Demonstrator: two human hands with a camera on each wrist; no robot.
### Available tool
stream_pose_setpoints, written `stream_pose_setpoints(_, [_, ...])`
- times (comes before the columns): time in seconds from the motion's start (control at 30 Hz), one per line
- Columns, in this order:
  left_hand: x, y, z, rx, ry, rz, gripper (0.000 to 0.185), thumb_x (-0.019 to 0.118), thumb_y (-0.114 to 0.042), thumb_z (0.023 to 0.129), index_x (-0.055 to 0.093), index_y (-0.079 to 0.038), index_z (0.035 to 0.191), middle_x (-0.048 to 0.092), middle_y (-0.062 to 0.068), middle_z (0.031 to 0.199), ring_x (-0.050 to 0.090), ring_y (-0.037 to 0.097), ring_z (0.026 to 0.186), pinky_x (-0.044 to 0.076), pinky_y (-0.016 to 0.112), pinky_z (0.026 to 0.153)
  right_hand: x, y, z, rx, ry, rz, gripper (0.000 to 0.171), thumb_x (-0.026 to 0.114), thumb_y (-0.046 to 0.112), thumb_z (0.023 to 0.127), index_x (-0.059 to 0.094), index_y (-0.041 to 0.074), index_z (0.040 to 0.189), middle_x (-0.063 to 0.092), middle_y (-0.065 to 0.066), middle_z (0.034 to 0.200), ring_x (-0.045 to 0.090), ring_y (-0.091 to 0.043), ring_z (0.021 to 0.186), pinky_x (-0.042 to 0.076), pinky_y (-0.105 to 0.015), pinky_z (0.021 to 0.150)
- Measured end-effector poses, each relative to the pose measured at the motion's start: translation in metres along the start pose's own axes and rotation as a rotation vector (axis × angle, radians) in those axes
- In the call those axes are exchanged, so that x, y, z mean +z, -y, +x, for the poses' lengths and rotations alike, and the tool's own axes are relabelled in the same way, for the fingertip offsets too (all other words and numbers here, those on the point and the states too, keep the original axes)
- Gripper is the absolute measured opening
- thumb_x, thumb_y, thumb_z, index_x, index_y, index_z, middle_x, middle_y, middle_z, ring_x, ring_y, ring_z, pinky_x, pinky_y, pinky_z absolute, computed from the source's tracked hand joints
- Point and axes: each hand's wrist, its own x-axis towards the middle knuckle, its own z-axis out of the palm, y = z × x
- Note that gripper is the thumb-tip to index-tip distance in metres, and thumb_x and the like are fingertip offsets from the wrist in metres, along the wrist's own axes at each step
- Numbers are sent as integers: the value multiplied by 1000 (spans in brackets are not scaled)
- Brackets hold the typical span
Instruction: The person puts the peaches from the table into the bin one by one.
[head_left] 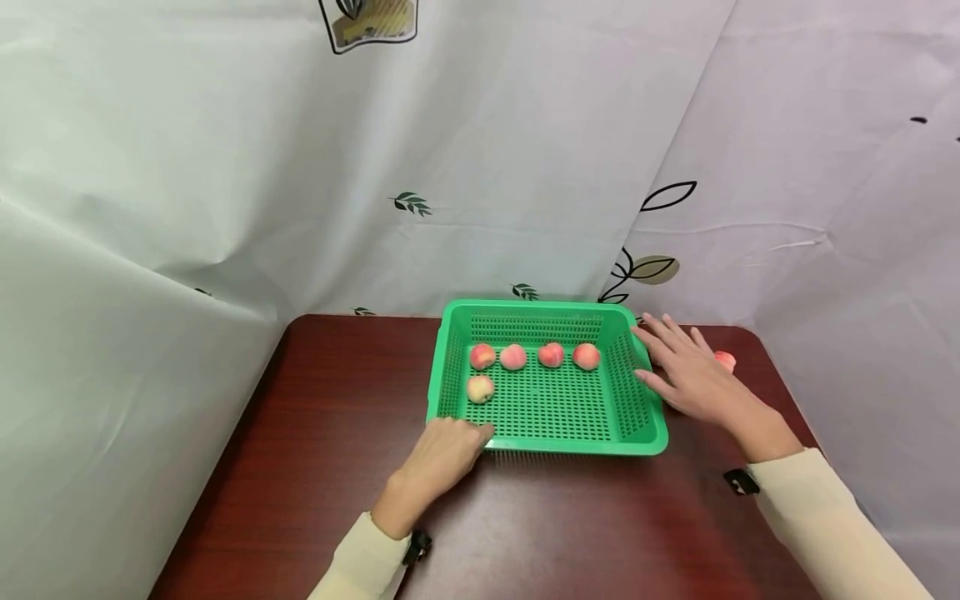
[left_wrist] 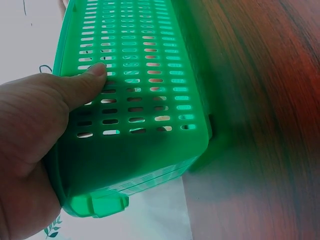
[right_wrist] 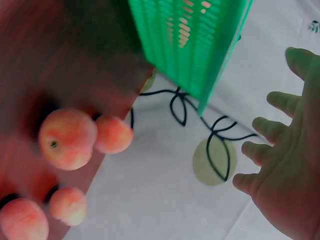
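A draped white curtain printed with leaves closes in the scene on three sides, so we see only what lies on the dark red worktop.

Toward the far middle of the worktop sits the green basket, a shallow slotted tray lying flat. Its low walls are there to keep round fruit from rolling off, we judge.

Our left hand is at the basket's near left corner. In the left wrist view the thumb presses on the slotted wall while the palm wraps the corner, so this hand grips the basket, probably to steady it.

Our right hand lies just outside the right wall with fingers straight and spread, holding nothing. The thumb side looks to be touching the wall, though we cannot tell for sure.

Inside the basket are five peaches: four stand in a row along the far wall and one sits alone nearer us on the left, starting what looks like a second row.

More loose peaches lie on the worktop beyond the right hand, near the edge. From the head view only one peeks out past the fingers, within easy reach of that free hand.
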Motion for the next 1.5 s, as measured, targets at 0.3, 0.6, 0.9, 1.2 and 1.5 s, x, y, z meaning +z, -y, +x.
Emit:
stream_pose_setpoints(0.3, [0,-1,1,2,11,-11,47,67,4,77,30,-21,61,7,-11,65,7,6,59,4,21,51,8,-24,-30,63,-54,74,62,58,30,105,37,9,159,29,-22,166,23,-49,153,13,-76,116])
stream_pose_setpoints(0.6, [1,-2,0,10,6,5,46,68,2,76,32,-22,61,6,-12,63,7,5,58,4,21,50,23,-46,-45,-29,-168,21,68,75,12,89,47,0,149,40,-29,155,42,-54,137,32,-71,107])
stream_pose_setpoints(0.9, [2,-2,1,8,0,-10,47,67,4,76,30,-22,61,7,-11,64,7,6,58,4,21,51,47,-61,-50,-68,-183,-49,74,85,16,78,54,-6,141,48,-32,146,52,-51,125,45,-67,97])
stream_pose_setpoints(1.2, [0,-2,2,9,12,-3,46,67,3,78,33,-22,61,7,-12,63,8,5,56,4,21,50,63,-64,-54,3,-81,-55,72,84,24,82,54,-4,142,47,-33,146,49,-55,128,42,-70,102])
stream_pose_setpoints(1.5, [0,-1,0,-4,19,0,46,66,3,79,31,-22,62,6,-11,64,8,6,57,4,21,50,73,-66,-50,50,-17,-13,66,82,22,86,54,-4,141,49,-32,145,51,-53,127,44,-68,101])
